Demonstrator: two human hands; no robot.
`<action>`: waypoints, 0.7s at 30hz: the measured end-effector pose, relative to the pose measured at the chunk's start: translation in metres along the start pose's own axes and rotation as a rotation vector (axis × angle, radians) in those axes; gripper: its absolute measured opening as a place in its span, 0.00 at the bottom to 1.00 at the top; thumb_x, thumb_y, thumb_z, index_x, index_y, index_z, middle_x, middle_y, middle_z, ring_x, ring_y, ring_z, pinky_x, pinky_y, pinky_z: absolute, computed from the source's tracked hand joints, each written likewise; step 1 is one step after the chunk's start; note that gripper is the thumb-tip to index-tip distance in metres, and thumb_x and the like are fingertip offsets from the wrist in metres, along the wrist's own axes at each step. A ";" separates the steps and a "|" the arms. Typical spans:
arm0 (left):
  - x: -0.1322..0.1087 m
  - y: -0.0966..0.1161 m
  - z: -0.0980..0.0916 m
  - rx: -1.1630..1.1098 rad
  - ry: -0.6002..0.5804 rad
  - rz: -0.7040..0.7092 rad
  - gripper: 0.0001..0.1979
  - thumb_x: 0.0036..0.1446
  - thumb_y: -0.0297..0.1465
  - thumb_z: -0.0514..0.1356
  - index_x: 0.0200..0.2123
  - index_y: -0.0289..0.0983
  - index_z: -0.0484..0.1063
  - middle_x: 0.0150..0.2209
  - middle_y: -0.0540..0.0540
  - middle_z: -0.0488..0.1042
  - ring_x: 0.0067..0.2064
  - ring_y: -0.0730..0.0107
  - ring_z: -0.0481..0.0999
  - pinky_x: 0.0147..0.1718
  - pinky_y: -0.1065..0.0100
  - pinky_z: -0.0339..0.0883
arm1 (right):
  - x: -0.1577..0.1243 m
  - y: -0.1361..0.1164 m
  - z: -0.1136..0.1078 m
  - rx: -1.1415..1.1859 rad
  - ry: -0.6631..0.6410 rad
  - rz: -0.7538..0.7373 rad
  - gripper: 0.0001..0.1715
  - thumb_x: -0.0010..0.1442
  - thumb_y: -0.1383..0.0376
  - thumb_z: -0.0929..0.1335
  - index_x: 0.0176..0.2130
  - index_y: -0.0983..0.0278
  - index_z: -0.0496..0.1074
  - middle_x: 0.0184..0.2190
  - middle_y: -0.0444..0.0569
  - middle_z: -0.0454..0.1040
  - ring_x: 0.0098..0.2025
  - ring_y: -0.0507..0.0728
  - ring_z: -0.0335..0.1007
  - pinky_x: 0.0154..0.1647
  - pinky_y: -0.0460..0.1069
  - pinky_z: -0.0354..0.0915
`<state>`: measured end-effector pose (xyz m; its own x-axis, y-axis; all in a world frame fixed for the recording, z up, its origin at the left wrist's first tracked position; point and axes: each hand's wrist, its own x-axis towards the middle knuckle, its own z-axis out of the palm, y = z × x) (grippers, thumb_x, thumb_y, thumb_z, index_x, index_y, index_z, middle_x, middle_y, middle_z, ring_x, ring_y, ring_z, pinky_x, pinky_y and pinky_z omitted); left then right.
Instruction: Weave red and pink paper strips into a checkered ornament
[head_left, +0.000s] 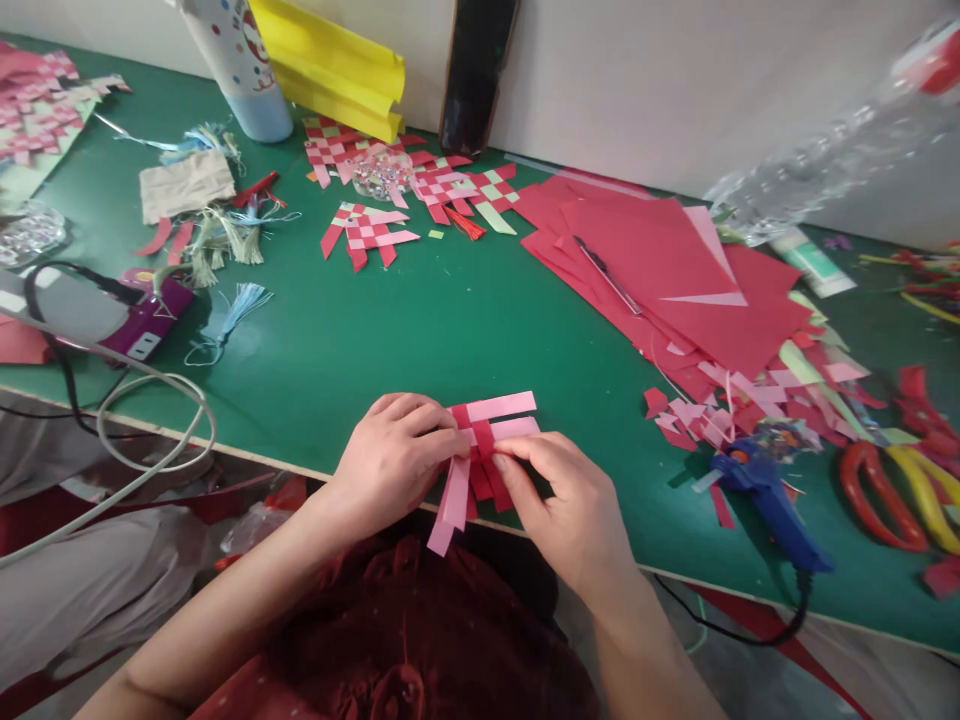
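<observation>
And here at the near edge of the green table [390, 345], both hands are on one small weave of red and pink paper strips [484, 438]. The left hand [397, 450] has its fingers curled together over the left side, gripping it there, its thumb hidden from view. Over on the other side, the right hand [574, 490] pinches the weave's right side between thumb and forefinger. Pink ends poke out to the right, and more dangle below the left fingers, past the table edge. Off to the right lie a blue glue gun [780, 510] and, just beyond it, red-handled scissors [874, 500]; farther back, a pen [607, 275] rests across stacked red sheets [637, 235], and a checkered woven piece [367, 234] lies beyond the hands.
</observation>
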<state>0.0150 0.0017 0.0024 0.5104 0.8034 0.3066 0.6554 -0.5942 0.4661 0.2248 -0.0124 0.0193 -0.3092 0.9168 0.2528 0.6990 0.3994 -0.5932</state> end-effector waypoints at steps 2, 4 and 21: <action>0.000 0.000 0.000 -0.002 -0.011 0.004 0.09 0.66 0.29 0.55 0.44 0.42 0.75 0.41 0.48 0.79 0.46 0.63 0.74 0.45 0.60 0.63 | 0.004 0.000 0.000 -0.041 -0.018 0.053 0.08 0.65 0.66 0.65 0.39 0.60 0.75 0.34 0.48 0.79 0.36 0.56 0.75 0.39 0.51 0.69; 0.000 0.000 0.000 -0.004 -0.020 0.006 0.09 0.66 0.30 0.55 0.44 0.42 0.75 0.41 0.48 0.79 0.46 0.63 0.74 0.45 0.60 0.63 | 0.008 -0.001 0.001 -0.086 -0.032 0.077 0.08 0.64 0.65 0.65 0.39 0.60 0.74 0.33 0.47 0.79 0.34 0.55 0.75 0.37 0.50 0.68; 0.003 0.004 0.000 -0.015 0.022 -0.073 0.05 0.62 0.25 0.56 0.39 0.38 0.70 0.38 0.47 0.79 0.44 0.63 0.75 0.44 0.60 0.65 | 0.017 -0.006 -0.004 0.078 -0.107 0.274 0.10 0.65 0.58 0.65 0.38 0.59 0.74 0.32 0.46 0.79 0.30 0.54 0.74 0.29 0.46 0.66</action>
<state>0.0191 0.0017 0.0058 0.4489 0.8454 0.2895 0.6820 -0.5334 0.5004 0.2183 0.0006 0.0305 -0.1848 0.9828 -0.0042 0.7154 0.1315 -0.6863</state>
